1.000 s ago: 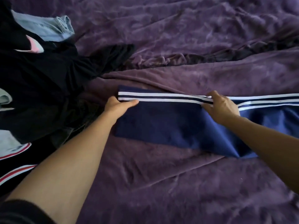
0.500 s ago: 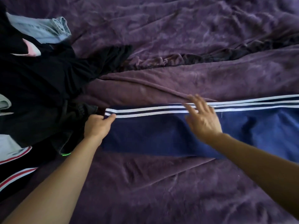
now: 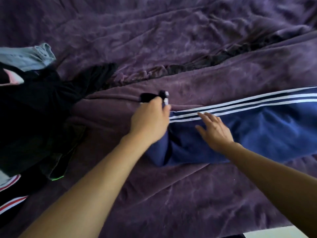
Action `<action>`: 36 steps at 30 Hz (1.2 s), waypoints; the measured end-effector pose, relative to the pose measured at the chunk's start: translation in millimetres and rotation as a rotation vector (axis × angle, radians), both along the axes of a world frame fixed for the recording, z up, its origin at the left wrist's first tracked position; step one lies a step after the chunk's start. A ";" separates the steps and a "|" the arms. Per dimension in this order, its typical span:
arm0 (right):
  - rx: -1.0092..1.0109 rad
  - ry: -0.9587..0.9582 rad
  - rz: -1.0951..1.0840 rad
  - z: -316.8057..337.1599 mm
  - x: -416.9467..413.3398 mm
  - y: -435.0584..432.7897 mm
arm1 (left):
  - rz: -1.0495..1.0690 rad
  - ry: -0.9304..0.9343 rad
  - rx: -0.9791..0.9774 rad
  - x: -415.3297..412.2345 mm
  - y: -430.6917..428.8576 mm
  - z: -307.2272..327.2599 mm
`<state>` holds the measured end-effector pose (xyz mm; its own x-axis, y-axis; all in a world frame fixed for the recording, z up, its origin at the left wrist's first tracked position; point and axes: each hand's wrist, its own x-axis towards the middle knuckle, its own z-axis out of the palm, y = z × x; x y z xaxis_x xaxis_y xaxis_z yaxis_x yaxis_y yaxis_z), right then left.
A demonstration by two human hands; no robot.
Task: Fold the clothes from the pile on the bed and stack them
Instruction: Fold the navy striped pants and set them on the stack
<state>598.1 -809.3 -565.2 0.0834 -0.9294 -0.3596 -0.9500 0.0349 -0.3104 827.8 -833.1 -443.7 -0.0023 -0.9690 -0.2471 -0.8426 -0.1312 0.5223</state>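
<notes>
While right hand (image 3: 215, 130) presses flat, fingers released, on navy pants (image 3: 274, 131), left hand (image 3: 150, 117) grips their lifted end above bed (image 3: 171, 40).

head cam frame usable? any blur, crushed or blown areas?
Head view: the left hand and the trouser end it grips are smeared. The right hand, flat on the navy trousers, is soft but readable. Head view: the black clothes pile is crushed, with few folds legible. Head view: the white patch at bottom right is blown out, and there is no glare on the purple cover.
</notes>
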 end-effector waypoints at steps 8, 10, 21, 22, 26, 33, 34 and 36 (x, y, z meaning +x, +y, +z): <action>-0.023 0.007 -0.286 13.4 -147.0 25.9 | -0.175 0.140 0.400 -185.9 22.0 -61.3; 0.005 0.018 -0.288 6.1 -184.4 34.9 | -0.269 -0.091 0.371 -206.0 44.3 -86.9; -0.025 0.070 -0.394 22.2 -393.5 19.5 | -0.363 -0.348 0.207 -331.8 49.1 -99.5; -0.061 0.103 -0.442 26.9 -418.4 12.3 | -0.388 -0.324 0.146 -353.0 42.5 -98.9; -0.089 0.153 -0.679 29.0 -503.5 -10.2 | -0.473 -0.272 0.104 -428.2 29.1 -110.7; 0.184 -0.260 -0.997 16.8 -552.5 -33.1 | -0.576 -0.452 0.234 -454.0 55.5 -143.7; 0.205 -0.343 -1.022 26.4 -548.4 -36.9 | -0.578 -0.426 0.225 -449.2 54.8 -141.7; 0.160 -0.495 -0.966 52.7 -535.0 -44.8 | -0.516 -0.321 0.206 -437.2 48.8 -132.4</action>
